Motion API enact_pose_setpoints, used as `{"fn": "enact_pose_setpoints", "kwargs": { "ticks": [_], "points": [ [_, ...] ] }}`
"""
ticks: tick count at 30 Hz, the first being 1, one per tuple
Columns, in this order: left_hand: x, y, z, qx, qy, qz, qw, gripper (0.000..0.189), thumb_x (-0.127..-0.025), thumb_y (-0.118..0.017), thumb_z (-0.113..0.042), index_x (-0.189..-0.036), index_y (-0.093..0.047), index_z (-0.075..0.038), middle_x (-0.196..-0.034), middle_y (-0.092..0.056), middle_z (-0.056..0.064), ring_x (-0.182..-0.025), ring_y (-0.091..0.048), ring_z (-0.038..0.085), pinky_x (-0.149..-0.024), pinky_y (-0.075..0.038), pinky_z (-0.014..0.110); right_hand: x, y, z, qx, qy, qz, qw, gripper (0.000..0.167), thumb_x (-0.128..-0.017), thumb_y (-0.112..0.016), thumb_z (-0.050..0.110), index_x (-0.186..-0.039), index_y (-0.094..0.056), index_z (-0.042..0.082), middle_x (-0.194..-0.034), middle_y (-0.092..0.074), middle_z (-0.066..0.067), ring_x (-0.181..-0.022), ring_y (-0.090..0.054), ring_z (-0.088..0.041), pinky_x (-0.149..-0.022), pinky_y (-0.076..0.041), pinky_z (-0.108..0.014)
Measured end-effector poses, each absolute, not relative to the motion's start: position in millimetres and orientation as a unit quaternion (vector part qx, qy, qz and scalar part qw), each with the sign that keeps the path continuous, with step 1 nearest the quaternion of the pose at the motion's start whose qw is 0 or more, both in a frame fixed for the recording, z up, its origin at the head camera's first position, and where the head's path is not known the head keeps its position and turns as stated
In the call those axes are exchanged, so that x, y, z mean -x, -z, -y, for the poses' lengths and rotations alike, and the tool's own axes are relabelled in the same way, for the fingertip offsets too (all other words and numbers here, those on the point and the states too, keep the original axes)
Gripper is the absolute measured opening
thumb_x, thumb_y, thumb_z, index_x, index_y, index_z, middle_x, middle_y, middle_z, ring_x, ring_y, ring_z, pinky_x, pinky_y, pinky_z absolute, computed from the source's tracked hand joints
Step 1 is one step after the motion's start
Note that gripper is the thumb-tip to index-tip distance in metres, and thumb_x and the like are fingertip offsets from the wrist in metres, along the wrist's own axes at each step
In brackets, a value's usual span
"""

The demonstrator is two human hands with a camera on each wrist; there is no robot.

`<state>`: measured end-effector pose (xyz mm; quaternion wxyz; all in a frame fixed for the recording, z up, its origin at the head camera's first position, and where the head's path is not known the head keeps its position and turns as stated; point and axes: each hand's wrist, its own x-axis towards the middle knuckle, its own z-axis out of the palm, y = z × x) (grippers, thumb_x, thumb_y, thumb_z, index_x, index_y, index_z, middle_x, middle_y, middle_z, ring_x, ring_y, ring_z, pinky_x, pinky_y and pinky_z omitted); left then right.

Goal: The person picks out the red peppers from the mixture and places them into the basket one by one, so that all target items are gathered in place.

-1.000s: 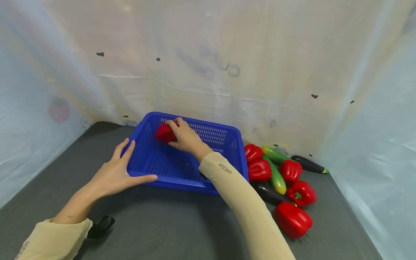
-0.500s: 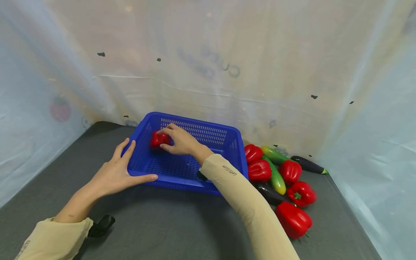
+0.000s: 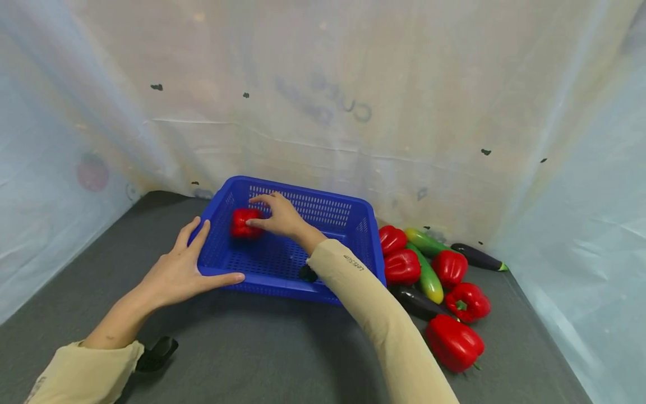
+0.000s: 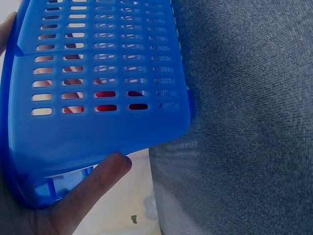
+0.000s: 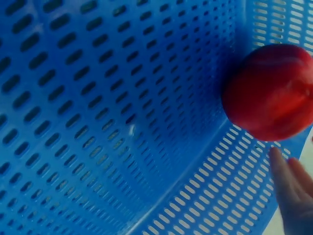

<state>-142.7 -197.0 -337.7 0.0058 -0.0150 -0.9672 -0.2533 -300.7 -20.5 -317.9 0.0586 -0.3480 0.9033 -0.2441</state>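
A blue slotted plastic basket [image 3: 298, 290] stands on the dark cloth. Inside it, at the left end, sits a red bell pepper [image 3: 242, 225]. My right hand [image 3: 284, 217] is over the pepper's right side, fingers spread and thumb overlapping it in the head view. In the right wrist view, the fingers [image 5: 288, 181] show a gap from the pepper [image 5: 274, 93]. My left hand [image 3: 174, 270] spans the basket's near left corner, its straight fingers along the left rim and thumb along the front rim. The left wrist view shows a finger against the basket's outer wall [image 4: 98, 139].
Right of the basket lies a group of several red bell peppers [image 3: 454, 342], green-yellow cucumbers [image 3: 429, 280] and dark eggplants [image 3: 476, 257]. Plastic sheeting [image 3: 323, 112] rises behind. Black wrist-worn gear [image 3: 157, 354] shows at the left sleeve.
The bell pepper has come down toward the basket's near left part. My right hand has let go and its fingers have spread off it. My left hand has stayed put.
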Motion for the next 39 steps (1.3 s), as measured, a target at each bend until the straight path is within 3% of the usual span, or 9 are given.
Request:
{"fn": "enact_pose_setpoints", "kwargs": {
  "ticks": [4, 8, 18, 30, 39],
  "points": [
    [143, 338, 196, 0.019, 0.255, 0.967, 0.009, 0.126, -0.072, -0.062, -0.075, -0.153, 0.002, -0.003, -0.157, 0.003, 0.026, -0.107, -0.050, 0.061, -0.074, -0.052, 0.058, 302, 322, 18, 0.328, 0.221, -0.910, 0.121, 0.073, -0.086, -0.070, 0.039, -0.148, -0.039, 0.017, -0.151, -0.040, -0.007, -0.141, -0.033, -0.025, -0.113, -0.032, -0.042],
    [143, 338, 197, 0.017, 0.257, 0.966, 0.009, 0.126, -0.072, -0.062, -0.075, -0.154, 0.002, -0.004, -0.158, 0.004, 0.025, -0.109, -0.048, 0.062, -0.076, -0.051, 0.060, 303, 325, 19, 0.339, 0.185, -0.911, 0.144, 0.077, -0.085, -0.069, 0.038, -0.151, -0.033, 0.018, -0.150, -0.040, -0.009, -0.138, -0.036, -0.026, -0.110, -0.037, -0.043],
    [142, 340, 196, 0.018, 0.265, 0.964, 0.006, 0.125, -0.073, -0.062, -0.075, -0.154, 0.003, -0.004, -0.158, 0.004, 0.025, -0.111, -0.046, 0.063, -0.077, -0.050, 0.062, 305, 330, 25, 0.302, 0.141, -0.936, 0.113, 0.079, -0.086, -0.069, 0.037, -0.152, -0.028, 0.023, -0.157, -0.026, -0.013, -0.139, -0.037, -0.031, -0.106, -0.040, -0.048],
    [148, 342, 197, 0.023, 0.267, 0.964, 0.004, 0.125, -0.073, -0.063, -0.074, -0.153, 0.002, -0.003, -0.157, 0.005, 0.027, -0.114, -0.044, 0.064, -0.078, -0.048, 0.064, 296, 315, 13, 0.325, 0.181, -0.922, 0.106, 0.085, -0.086, -0.069, 0.039, -0.154, -0.020, 0.026, -0.162, -0.012, -0.011, -0.148, -0.017, -0.030, -0.114, -0.027, -0.050],
    [154, 345, 203, 0.023, 0.262, 0.965, 0.008, 0.125, -0.073, -0.063, -0.073, -0.153, 0.002, -0.003, -0.157, 0.005, 0.026, -0.113, -0.043, 0.065, -0.079, -0.047, 0.065, 291, 301, 4, 0.344, 0.204, -0.914, 0.071, 0.085, -0.086, -0.069, 0.039, -0.154, -0.020, 0.026, -0.162, -0.011, -0.010, -0.147, -0.020, -0.031, -0.114, -0.027, -0.050]
  ]
}}
